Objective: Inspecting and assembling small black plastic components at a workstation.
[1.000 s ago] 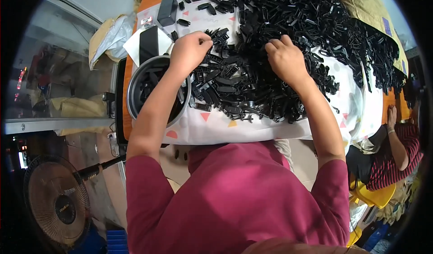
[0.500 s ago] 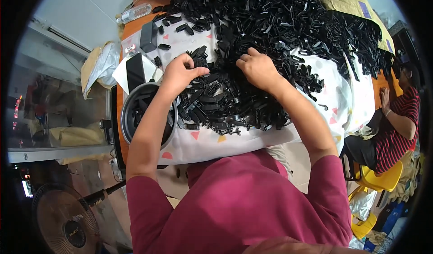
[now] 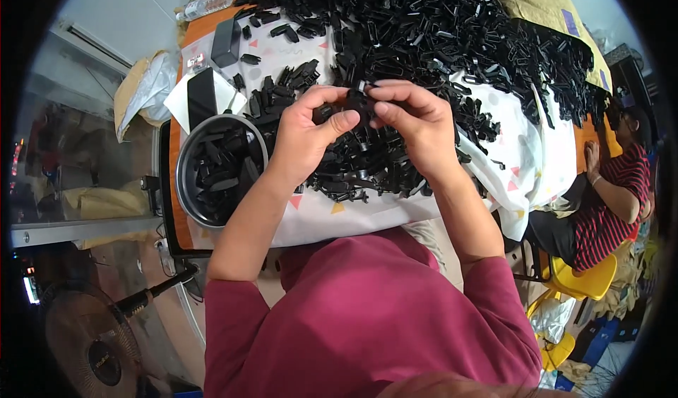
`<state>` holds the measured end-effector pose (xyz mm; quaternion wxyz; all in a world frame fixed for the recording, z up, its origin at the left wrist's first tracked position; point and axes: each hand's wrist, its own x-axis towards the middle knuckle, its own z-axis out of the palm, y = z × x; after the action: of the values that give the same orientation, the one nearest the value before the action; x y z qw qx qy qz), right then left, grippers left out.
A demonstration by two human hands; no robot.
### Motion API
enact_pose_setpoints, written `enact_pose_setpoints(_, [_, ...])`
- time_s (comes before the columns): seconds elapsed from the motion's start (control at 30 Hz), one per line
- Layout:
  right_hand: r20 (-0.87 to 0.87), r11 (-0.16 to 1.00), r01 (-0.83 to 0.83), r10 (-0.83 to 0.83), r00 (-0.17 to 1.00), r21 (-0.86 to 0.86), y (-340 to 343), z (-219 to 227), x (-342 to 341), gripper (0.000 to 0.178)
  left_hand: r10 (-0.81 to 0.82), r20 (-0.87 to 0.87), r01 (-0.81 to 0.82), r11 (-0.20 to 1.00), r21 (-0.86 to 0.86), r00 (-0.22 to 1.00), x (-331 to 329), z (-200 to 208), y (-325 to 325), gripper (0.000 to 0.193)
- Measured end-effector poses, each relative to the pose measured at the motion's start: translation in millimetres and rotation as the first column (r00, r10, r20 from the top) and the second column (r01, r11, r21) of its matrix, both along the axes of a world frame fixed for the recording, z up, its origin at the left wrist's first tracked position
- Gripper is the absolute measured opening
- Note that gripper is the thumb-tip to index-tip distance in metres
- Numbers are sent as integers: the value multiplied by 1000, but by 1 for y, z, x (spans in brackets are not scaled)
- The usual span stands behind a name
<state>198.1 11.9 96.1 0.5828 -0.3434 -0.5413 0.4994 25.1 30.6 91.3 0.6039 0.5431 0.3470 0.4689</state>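
My left hand [image 3: 305,135] and my right hand [image 3: 426,126] meet over a spread of small black plastic parts [image 3: 367,175]. Thumbs and fingertips of both hands close around a small black plastic part [image 3: 361,103] between them. Its exact shape blurs into the dark parts behind it. Beside my left forearm stands a round grey bowl [image 3: 185,199] holding more black parts. A large heap of black parts [image 3: 424,27] covers the table beyond my hands.
A phone [image 3: 202,100] lies on white paper, near a dark grey block [image 3: 226,43]. A clear bottle [image 3: 206,5] lies at the far left. A yellowish sack [image 3: 551,9] rests at the far right. Another person [image 3: 613,186] sits to the right. A fan [image 3: 99,355] stands lower left.
My hands have come together from separate spots over the parts and now hold one black part between them. My left forearm no longer covers the bowl, which shows its contents.
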Motion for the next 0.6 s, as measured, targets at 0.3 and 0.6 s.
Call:
enact_pose_setpoints(0.3, [517, 890, 67, -322, 793, 451, -23, 19, 11, 31, 147, -198, -39, 885, 464, 969, 1, 6, -13, 27])
enact_pose_setpoints(0.6, [543, 736, 162, -611, 577, 657, -34, -8, -6, 42, 84, 265, -39, 984, -173, 961, 27, -18, -36, 29])
